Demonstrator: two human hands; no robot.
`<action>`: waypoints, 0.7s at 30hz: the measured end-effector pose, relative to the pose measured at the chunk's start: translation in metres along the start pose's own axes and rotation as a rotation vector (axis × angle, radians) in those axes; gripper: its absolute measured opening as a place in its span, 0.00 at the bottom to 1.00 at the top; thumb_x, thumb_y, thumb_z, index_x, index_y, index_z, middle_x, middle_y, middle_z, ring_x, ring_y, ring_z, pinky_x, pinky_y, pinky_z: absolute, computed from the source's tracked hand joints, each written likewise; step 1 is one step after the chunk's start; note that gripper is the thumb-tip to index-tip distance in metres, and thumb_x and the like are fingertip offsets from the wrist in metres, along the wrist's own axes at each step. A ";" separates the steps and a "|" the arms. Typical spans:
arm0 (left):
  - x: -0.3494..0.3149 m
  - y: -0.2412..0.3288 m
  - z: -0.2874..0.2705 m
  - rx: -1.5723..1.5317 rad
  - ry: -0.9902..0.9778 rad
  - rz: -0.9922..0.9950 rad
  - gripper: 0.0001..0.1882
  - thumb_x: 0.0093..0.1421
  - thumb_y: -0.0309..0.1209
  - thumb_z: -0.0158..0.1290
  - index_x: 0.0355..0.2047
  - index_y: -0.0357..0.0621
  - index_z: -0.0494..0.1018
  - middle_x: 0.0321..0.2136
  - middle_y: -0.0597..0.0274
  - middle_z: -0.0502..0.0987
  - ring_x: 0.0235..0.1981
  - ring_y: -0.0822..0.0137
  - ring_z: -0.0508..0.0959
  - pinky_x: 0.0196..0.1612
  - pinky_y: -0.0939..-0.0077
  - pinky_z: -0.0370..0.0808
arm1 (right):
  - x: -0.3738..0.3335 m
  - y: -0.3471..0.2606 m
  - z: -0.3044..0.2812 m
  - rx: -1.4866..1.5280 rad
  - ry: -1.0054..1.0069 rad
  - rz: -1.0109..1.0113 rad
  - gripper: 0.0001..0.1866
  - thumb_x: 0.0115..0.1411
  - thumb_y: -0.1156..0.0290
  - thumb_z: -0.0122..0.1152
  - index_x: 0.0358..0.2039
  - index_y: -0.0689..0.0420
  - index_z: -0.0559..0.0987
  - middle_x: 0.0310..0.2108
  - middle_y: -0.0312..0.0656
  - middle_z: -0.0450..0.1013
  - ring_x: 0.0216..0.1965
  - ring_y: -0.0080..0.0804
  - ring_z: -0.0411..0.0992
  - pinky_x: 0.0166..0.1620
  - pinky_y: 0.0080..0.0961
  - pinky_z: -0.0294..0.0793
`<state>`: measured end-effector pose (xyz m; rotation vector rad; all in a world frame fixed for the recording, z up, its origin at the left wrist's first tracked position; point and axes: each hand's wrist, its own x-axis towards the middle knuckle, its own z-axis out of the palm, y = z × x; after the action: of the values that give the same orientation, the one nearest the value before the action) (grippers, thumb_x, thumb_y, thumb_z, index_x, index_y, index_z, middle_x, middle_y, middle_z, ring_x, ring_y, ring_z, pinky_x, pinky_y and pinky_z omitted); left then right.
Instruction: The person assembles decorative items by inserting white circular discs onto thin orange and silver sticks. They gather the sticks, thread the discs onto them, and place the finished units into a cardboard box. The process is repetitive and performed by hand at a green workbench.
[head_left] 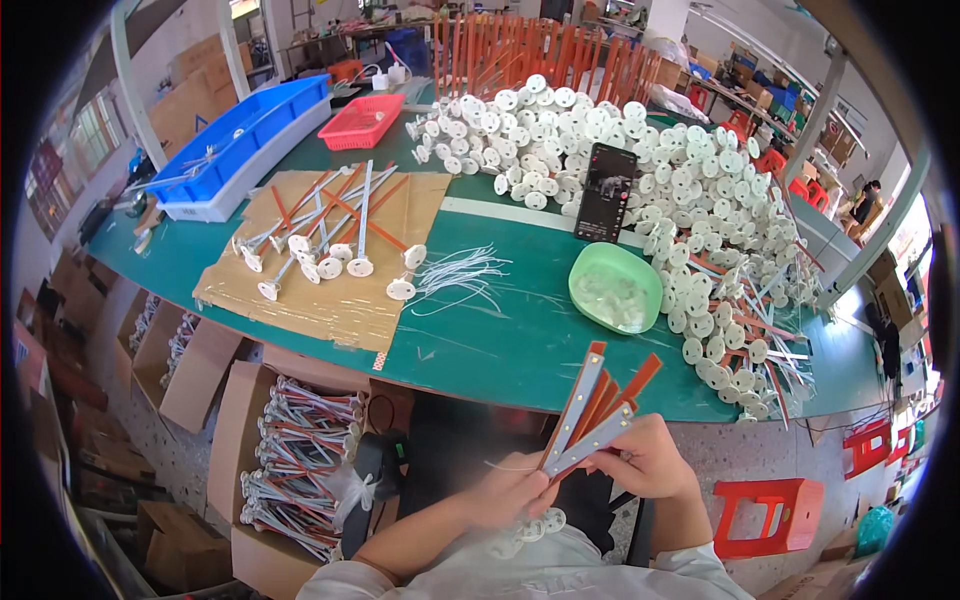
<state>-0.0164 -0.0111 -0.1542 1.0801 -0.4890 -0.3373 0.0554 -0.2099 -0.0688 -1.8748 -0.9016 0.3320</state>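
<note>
In front of my body, my left hand is closed round a bundle of strips, some white with small dots and some red-brown. White round discs at the bundle's lower end show below that hand. My right hand has its fingers bent against the white strip on the bundle's right side. A thin pale strand sticks out to the left by my left fingers. Beyond the hands, on the green table, sits a light green bowl with small clear pieces inside.
A large heap of white-disc pieces covers the table's back right, with a phone leaning there. Similar pieces lie on cardboard beside white ties. Around stand a blue bin, red basket, filled carton and red stool.
</note>
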 end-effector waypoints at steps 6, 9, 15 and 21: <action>0.017 -0.024 0.033 -0.064 0.338 -0.037 0.30 0.67 0.55 0.38 0.54 0.40 0.64 0.18 0.67 0.66 0.17 0.75 0.68 0.22 0.77 0.68 | -0.042 0.004 0.014 -0.233 0.262 -0.236 0.05 0.48 0.80 0.66 0.25 0.59 0.78 0.17 0.42 0.74 0.16 0.31 0.73 0.20 0.21 0.69; 0.026 -0.033 0.042 -0.097 0.493 -0.072 0.24 0.69 0.49 0.36 0.46 0.37 0.62 0.14 0.64 0.64 0.14 0.72 0.67 0.20 0.78 0.66 | -0.054 -0.001 0.025 -0.283 0.227 -0.417 0.08 0.46 0.83 0.65 0.25 0.59 0.76 0.15 0.40 0.71 0.14 0.32 0.70 0.19 0.22 0.68; 0.026 -0.048 0.045 0.065 0.415 -0.098 0.20 0.70 0.46 0.37 0.43 0.40 0.62 0.17 0.64 0.67 0.17 0.74 0.70 0.21 0.81 0.67 | -0.063 0.001 0.014 -0.446 0.568 -0.441 0.13 0.39 0.78 0.67 0.29 0.57 0.78 0.22 0.36 0.71 0.20 0.30 0.68 0.21 0.22 0.66; 0.029 -0.097 0.041 0.242 0.176 0.047 0.14 0.71 0.41 0.36 0.40 0.44 0.64 0.28 0.65 0.69 0.32 0.73 0.71 0.37 0.73 0.67 | -0.046 0.015 0.038 -0.670 0.351 -0.465 0.17 0.41 0.68 0.64 0.35 0.54 0.79 0.36 0.32 0.71 0.30 0.28 0.66 0.28 0.24 0.66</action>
<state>-0.0164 -0.0981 -0.2193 1.3178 -0.4034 -0.1413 0.0084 -0.2203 -0.1069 -2.1298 -1.2540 -0.6391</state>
